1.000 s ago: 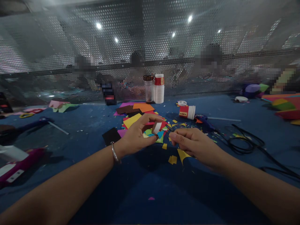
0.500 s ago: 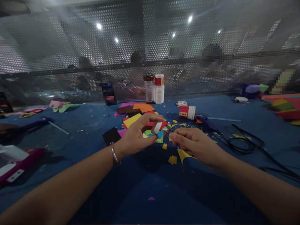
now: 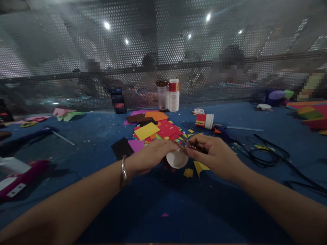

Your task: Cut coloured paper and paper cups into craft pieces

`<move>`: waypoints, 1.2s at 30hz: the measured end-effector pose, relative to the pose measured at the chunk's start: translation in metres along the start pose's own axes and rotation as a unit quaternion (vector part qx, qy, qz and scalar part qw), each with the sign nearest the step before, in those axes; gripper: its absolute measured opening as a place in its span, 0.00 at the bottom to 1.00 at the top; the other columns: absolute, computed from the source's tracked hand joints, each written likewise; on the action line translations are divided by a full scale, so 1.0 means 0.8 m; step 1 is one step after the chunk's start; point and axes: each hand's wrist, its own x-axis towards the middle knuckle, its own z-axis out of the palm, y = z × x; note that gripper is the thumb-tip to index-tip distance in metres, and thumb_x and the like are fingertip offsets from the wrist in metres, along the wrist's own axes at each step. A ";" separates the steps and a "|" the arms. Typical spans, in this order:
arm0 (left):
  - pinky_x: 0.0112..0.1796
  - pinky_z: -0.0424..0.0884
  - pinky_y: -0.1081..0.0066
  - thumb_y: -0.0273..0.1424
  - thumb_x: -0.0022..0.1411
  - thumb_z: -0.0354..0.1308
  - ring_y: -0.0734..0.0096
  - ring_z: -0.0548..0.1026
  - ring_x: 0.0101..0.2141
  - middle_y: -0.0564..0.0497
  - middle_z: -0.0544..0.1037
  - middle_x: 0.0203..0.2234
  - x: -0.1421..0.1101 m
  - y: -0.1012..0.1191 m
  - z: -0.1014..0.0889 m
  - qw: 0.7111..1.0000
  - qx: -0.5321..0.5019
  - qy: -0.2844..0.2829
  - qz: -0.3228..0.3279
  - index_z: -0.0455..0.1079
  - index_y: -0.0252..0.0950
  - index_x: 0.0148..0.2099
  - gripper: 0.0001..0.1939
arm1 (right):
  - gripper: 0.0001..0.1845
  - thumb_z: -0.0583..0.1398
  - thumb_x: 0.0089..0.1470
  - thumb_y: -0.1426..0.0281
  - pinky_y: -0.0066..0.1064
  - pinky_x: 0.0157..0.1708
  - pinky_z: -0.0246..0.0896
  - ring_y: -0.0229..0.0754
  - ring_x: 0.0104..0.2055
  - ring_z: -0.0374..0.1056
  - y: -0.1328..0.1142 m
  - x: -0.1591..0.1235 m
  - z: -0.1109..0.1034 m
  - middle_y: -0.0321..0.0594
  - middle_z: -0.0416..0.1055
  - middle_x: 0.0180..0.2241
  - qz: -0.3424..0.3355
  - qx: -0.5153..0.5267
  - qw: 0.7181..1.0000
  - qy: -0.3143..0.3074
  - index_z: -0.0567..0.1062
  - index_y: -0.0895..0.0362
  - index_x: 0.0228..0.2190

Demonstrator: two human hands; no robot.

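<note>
My left hand [image 3: 150, 153], with a silver bracelet at its wrist, is closed on a cut-down paper cup [image 3: 177, 159]. The cup's round white face is turned towards me, and a brownish edge shows along its top. In my right hand [image 3: 213, 153] is a pair of small scissors [image 3: 194, 145] with dark handles. Their blades point up and left, close beside the cup's upper edge; whether they touch it I cannot tell. Behind both hands lies a pile of coloured paper [image 3: 166, 130]. Yellow paper scraps [image 3: 188, 173] lie just below the scissors.
A red-and-white paper cup [image 3: 204, 121] lies on its side by a blue glue gun [image 3: 227, 133] and its black cable [image 3: 268, 158]. At the back stand a clear bottle [image 3: 162, 97] and stacked cups [image 3: 174, 98]. A magenta tool [image 3: 28, 180] is at left.
My left hand has rolled over, tipping the cut cup so its round white face shows. The scissors in my right hand have come into clearer view beside it.
</note>
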 end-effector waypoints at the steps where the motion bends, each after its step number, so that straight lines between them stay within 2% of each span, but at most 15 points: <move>1: 0.25 0.65 0.71 0.41 0.61 0.54 0.69 0.72 0.24 0.50 0.75 0.25 -0.001 0.001 0.002 1.000 0.013 0.000 -0.005 0.73 0.36 0.30 0.15 | 0.15 0.62 0.52 0.57 0.29 0.25 0.53 0.37 0.26 0.58 0.000 0.000 0.000 0.35 0.66 0.23 0.002 0.009 1.000 -0.006 0.73 0.57 0.25; 4: 0.26 0.64 0.72 0.42 0.60 0.58 0.72 0.69 0.24 0.50 0.74 0.24 -0.002 0.005 0.005 0.998 0.064 -0.004 -0.009 0.72 0.35 0.31 0.15 | 0.15 0.63 0.49 0.57 0.30 0.27 0.56 0.37 0.27 0.59 -0.001 0.001 0.000 0.34 0.65 0.23 0.024 0.046 0.999 -0.018 0.73 0.57 0.25; 8: 0.25 0.62 0.74 0.40 0.56 0.61 0.74 0.69 0.23 0.51 0.74 0.24 -0.002 0.010 0.005 0.993 0.108 0.032 -0.020 0.72 0.35 0.34 0.12 | 0.18 0.67 0.45 0.55 0.29 0.27 0.55 0.36 0.26 0.58 -0.005 0.002 0.001 0.32 0.63 0.23 0.061 0.106 0.993 -0.003 0.73 0.57 0.23; 10: 0.24 0.62 0.74 0.39 0.56 0.61 0.74 0.69 0.23 0.51 0.74 0.25 -0.003 0.010 0.004 0.993 0.111 0.036 -0.023 0.72 0.34 0.33 0.11 | 0.19 0.68 0.44 0.55 0.27 0.22 0.49 0.32 0.22 0.53 -0.006 0.002 0.002 0.29 0.60 0.19 0.094 0.145 0.985 -0.014 0.73 0.57 0.23; 14: 0.24 0.61 0.75 0.39 0.57 0.60 0.75 0.68 0.23 0.51 0.73 0.26 -0.003 0.007 -0.001 0.992 0.126 0.007 -0.018 0.72 0.33 0.36 0.12 | 0.22 0.70 0.42 0.54 0.26 0.16 0.31 0.28 0.17 0.38 -0.002 0.002 0.001 0.22 0.48 0.15 0.170 0.225 0.958 -0.047 0.70 0.57 0.25; 19: 0.24 0.59 0.77 0.41 0.54 0.65 0.78 0.65 0.23 0.54 0.71 0.24 -0.001 0.008 -0.008 0.993 0.116 -0.029 -0.008 0.72 0.32 0.36 0.16 | 0.26 0.72 0.38 0.53 0.26 0.15 0.27 0.25 0.16 0.35 0.002 0.003 -0.002 0.21 0.49 0.16 0.198 0.283 0.935 -0.080 0.70 0.58 0.27; 23: 0.27 0.63 0.76 0.42 0.54 0.65 0.77 0.68 0.26 0.51 0.74 0.27 -0.001 0.011 -0.007 0.995 0.083 -0.060 -0.001 0.73 0.31 0.35 0.17 | 0.23 0.72 0.39 0.55 0.26 0.15 0.28 0.25 0.16 0.36 0.001 0.002 -0.002 0.22 0.49 0.17 0.187 0.279 0.937 -0.095 0.71 0.57 0.28; 28: 0.25 0.65 0.76 0.38 0.56 0.64 0.73 0.72 0.27 0.50 0.77 0.28 0.002 0.007 -0.004 0.998 0.041 0.031 0.020 0.72 0.33 0.35 0.13 | 0.21 0.66 0.48 0.51 0.27 0.17 0.32 0.28 0.18 0.38 0.005 0.003 0.000 0.25 0.51 0.19 0.105 0.180 0.977 -0.045 0.71 0.57 0.27; 31: 0.27 0.66 0.76 0.35 0.54 0.65 0.74 0.72 0.28 0.52 0.76 0.28 0.005 0.002 -0.005 0.993 0.023 0.092 0.068 0.73 0.33 0.36 0.11 | 0.25 0.59 0.54 0.47 0.27 0.19 0.38 0.31 0.20 0.42 0.006 0.004 -0.001 0.27 0.49 0.20 0.046 0.098 0.994 -0.030 0.67 0.56 0.23; 33: 0.28 0.66 0.76 0.35 0.54 0.65 0.75 0.71 0.28 0.52 0.76 0.28 0.006 0.001 -0.007 0.989 0.026 0.112 0.090 0.74 0.33 0.37 0.11 | 0.27 0.55 0.56 0.46 0.28 0.21 0.41 0.33 0.22 0.45 0.006 0.004 -0.002 0.29 0.50 0.21 0.012 0.039 0.999 -0.019 0.64 0.55 0.21; 36: 0.28 0.66 0.76 0.35 0.54 0.64 0.75 0.70 0.27 0.52 0.76 0.28 0.006 0.001 -0.009 0.987 0.044 0.117 0.101 0.75 0.33 0.37 0.11 | 0.26 0.53 0.57 0.47 0.28 0.23 0.45 0.35 0.24 0.50 0.007 0.004 -0.003 0.32 0.54 0.22 -0.018 -0.033 0.999 -0.015 0.67 0.56 0.22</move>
